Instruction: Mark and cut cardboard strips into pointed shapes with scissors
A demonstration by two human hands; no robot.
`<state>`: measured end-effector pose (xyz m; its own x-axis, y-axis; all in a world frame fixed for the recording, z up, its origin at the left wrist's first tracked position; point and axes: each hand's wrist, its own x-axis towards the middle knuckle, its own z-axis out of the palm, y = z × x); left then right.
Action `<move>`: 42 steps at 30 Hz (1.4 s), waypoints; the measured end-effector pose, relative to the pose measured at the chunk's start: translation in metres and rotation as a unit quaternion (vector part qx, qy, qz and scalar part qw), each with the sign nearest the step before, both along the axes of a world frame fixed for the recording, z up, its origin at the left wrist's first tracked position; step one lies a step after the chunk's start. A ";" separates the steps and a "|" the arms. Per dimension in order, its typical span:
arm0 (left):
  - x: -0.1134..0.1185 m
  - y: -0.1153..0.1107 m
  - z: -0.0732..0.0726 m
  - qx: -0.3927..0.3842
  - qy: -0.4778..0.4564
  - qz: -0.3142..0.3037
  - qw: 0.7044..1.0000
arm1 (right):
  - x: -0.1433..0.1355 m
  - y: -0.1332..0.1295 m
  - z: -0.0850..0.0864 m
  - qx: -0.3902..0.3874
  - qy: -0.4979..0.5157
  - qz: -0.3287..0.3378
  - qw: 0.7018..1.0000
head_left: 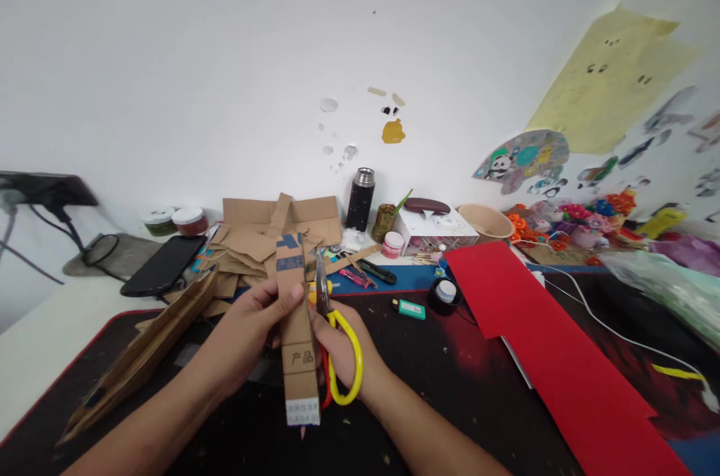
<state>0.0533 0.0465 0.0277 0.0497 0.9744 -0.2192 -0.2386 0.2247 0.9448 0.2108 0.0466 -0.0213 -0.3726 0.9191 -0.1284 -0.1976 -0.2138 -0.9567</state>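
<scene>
My left hand (253,327) is closed on a long, narrow cardboard strip (298,329), thumb on its face and fingers behind. The strip stands upright toward me, with printed characters, a blue patch near its top and a white printed patch at its bottom end. My right hand (347,347) grips scissors (322,287) with yellow and red handles. Their metal blades point up, along the strip's right edge; whether they touch it I cannot tell. A folded cardboard piece (143,352) lies left of my left forearm.
Cardboard scraps (241,243) pile up behind my hands, near a black phone (163,266). A black thermos (361,199) stands by the wall. A green lighter (409,309) and a large red sheet (540,333) lie to the right. Colourful craft pieces (585,221) sit farther back.
</scene>
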 end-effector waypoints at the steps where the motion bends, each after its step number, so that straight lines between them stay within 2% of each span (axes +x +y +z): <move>1: -0.003 0.002 0.002 -0.004 0.004 0.021 1.000 | 0.001 -0.001 0.000 -0.002 -0.003 0.014 1.000; 5: -0.011 0.008 0.011 -0.036 0.015 0.071 0.997 | 0.002 -0.002 0.003 -0.002 0.009 0.039 0.999; 8: -0.012 0.007 0.012 -0.014 0.037 0.075 0.996 | 0.004 -0.001 0.007 0.019 0.027 0.028 0.999; 14: -0.012 0.002 0.012 0.066 0.070 0.040 0.995 | 0.009 -0.001 0.011 0.039 0.035 0.031 0.998; 18: -0.011 -0.001 0.015 0.091 0.090 0.020 0.992 | 0.009 -0.002 0.009 0.036 0.040 0.054 0.997; 20: -0.009 -0.003 0.015 0.089 0.093 0.009 0.992 | 0.009 -0.002 0.009 0.038 0.021 0.049 0.998; 24: -0.002 -0.008 0.014 0.075 0.092 -0.013 0.993 | 0.010 -0.004 0.010 0.133 -0.008 -0.017 0.991; 26: 0.002 -0.010 0.013 0.065 0.090 -0.033 0.993 | 0.010 -0.004 0.009 0.159 -0.007 -0.026 0.987; 29: 0.006 -0.011 0.013 0.066 0.094 -0.051 0.992 | 0.010 -0.004 0.003 0.148 -0.030 -0.030 0.988; 33: 0.007 -0.010 0.013 0.077 0.109 -0.045 0.990 | 0.009 -0.005 -0.003 0.137 -0.066 -0.034 0.988; 38: 0.006 -0.012 0.010 0.030 0.153 -0.086 0.984 | 0.010 -0.005 0.000 0.162 -0.089 -0.047 0.982; 42: 0.006 -0.014 0.012 0.019 0.163 -0.084 0.983 | 0.011 -0.005 0.002 0.176 -0.126 -0.048 0.975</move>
<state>0.0594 0.0323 0.0393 0.1439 0.9664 -0.2129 0.1164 0.1971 0.9734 0.2216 0.0412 -0.0195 -0.2801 0.9517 0.1256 0.0499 0.1451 -0.9882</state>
